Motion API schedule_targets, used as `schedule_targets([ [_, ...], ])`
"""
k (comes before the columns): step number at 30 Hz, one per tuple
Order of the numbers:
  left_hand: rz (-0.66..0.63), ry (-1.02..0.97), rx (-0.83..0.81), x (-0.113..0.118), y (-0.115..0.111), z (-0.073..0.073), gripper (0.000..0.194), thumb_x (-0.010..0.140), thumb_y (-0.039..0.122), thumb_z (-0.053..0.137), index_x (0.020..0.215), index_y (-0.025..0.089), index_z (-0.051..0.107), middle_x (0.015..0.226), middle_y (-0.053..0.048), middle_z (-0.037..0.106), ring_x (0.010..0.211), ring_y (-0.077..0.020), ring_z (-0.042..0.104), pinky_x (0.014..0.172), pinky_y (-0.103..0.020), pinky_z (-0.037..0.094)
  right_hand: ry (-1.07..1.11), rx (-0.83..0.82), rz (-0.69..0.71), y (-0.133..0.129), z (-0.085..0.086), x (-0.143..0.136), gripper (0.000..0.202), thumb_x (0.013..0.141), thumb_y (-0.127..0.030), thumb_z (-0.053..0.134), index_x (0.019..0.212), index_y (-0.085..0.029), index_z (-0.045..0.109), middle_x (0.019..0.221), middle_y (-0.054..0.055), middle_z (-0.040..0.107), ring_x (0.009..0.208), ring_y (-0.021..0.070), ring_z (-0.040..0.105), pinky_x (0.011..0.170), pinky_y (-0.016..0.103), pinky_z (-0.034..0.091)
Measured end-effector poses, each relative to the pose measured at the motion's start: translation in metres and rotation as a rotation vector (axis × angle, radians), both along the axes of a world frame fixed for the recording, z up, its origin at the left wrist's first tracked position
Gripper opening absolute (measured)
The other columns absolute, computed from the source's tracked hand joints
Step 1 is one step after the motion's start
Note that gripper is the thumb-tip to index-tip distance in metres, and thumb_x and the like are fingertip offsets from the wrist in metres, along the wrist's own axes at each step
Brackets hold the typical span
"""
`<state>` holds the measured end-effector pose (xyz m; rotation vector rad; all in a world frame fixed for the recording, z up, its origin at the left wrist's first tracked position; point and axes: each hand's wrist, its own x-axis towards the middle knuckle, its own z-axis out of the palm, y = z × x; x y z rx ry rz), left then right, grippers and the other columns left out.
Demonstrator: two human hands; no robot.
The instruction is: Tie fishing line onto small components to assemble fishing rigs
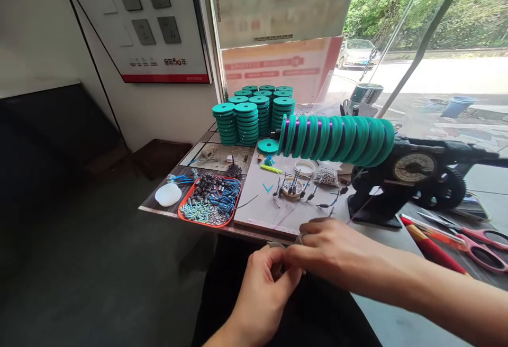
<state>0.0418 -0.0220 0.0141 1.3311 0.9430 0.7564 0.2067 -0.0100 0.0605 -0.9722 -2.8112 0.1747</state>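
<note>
At the table's front edge, above my lap, my left hand and my right hand meet with fingers pinched together. Greyish bits show at the fingertips; whether they are finger covers or something held, I cannot tell. Just beyond lies a pale board with a round dish of small silvery pieces. Short dark cords with black sleeves stick out around that dish. A bag of silvery beads, a white ring and a yellow-green tool lie farther back on the board.
An orange-rimmed tray holds blue cord pieces, black parts and small tubes. Beside it is a white round lump. Green spools stand stacked behind. A black hand-cranked machine carries a row of green spools. Pink-handled scissors lie right.
</note>
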Motion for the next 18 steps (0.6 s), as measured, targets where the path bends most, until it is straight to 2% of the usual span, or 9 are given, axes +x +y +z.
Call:
schedule_targets([
  [3, 0.046, 0.061, 0.097, 0.000, -0.001, -0.003, 0.021, 0.082, 0.030, 0.056, 0.072, 0.013, 0.064, 0.076, -0.005, 0.057, 0.066, -0.0152, 0.048, 0.061, -0.026, 0.040, 0.003, -0.228, -0.142, 0.011, 0.002, -0.005, 0.012, 0.085, -0.015, 0.055, 0.076, -0.018, 0.061, 0.059, -0.001, 0.059, 0.051, 0.0103, 0.048, 0.048, 0.023, 0.025],
  [5, 0.112, 0.176, 0.237, 0.001, -0.003, -0.006, 0.019, 0.084, 0.026, 0.053, 0.073, 0.015, 0.064, 0.078, -0.005, 0.055, 0.057, -0.0121, 0.046, 0.053, -0.024, 0.039, 0.011, -0.301, -0.254, 0.015, 0.005, -0.008, 0.013, 0.084, -0.016, 0.054, 0.075, -0.018, 0.063, 0.057, -0.001, 0.060, 0.048, 0.0099, 0.048, 0.047, 0.022, 0.025],
  [7, 0.193, 0.279, 0.481, 0.003, -0.006, -0.010, 0.016, 0.084, 0.020, 0.052, 0.076, 0.015, 0.065, 0.079, -0.005, 0.054, 0.058, -0.0125, 0.050, 0.053, -0.024, 0.042, 0.019, -0.336, -0.321, 0.018, 0.009, -0.011, 0.014, 0.084, -0.016, 0.053, 0.077, -0.017, 0.065, 0.055, -0.001, 0.061, 0.048, 0.0102, 0.050, 0.048, 0.021, 0.026],
  [10, 0.311, 0.349, 0.905, 0.005, -0.008, -0.017, 0.016, 0.081, 0.008, 0.050, 0.080, 0.015, 0.064, 0.083, -0.008, 0.057, 0.076, -0.0176, 0.058, 0.069, -0.026, 0.049, 0.032, -0.424, -0.394, 0.022, 0.015, -0.013, 0.014, 0.083, -0.018, 0.053, 0.077, -0.017, 0.066, 0.051, -0.002, 0.060, 0.048, 0.0100, 0.053, 0.048, 0.019, 0.031],
  [12, 0.341, 0.370, 1.073, 0.006, -0.007, -0.020, 0.017, 0.080, 0.004, 0.050, 0.082, 0.014, 0.064, 0.086, -0.009, 0.059, 0.081, -0.0192, 0.059, 0.073, -0.027, 0.050, 0.026, -0.495, -0.413, 0.025, 0.018, -0.012, 0.014, 0.079, -0.017, 0.052, 0.076, -0.017, 0.066, 0.047, -0.003, 0.059, 0.046, 0.0097, 0.054, 0.048, 0.017, 0.034],
  [14, 0.333, 0.368, 1.135, 0.007, -0.006, -0.022, 0.017, 0.079, 0.002, 0.051, 0.082, 0.014, 0.063, 0.084, -0.009, 0.062, 0.078, -0.0190, 0.059, 0.071, -0.027, 0.051, 0.017, -0.557, -0.419, 0.028, 0.020, -0.012, 0.016, 0.076, -0.014, 0.050, 0.074, -0.017, 0.066, 0.044, -0.004, 0.058, 0.045, 0.0097, 0.055, 0.048, 0.017, 0.037],
  [18, 0.266, 0.267, 1.146, 0.006, -0.004, -0.021, 0.019, 0.078, -0.001, 0.052, 0.081, 0.015, 0.062, 0.082, -0.009, 0.065, 0.075, -0.0181, 0.058, 0.068, -0.026, 0.052, -0.026, -0.671, -0.419, 0.033, 0.023, -0.011, 0.018, 0.075, -0.011, 0.048, 0.073, -0.015, 0.066, 0.041, -0.006, 0.054, 0.042, 0.0084, 0.054, 0.046, 0.016, 0.040],
])
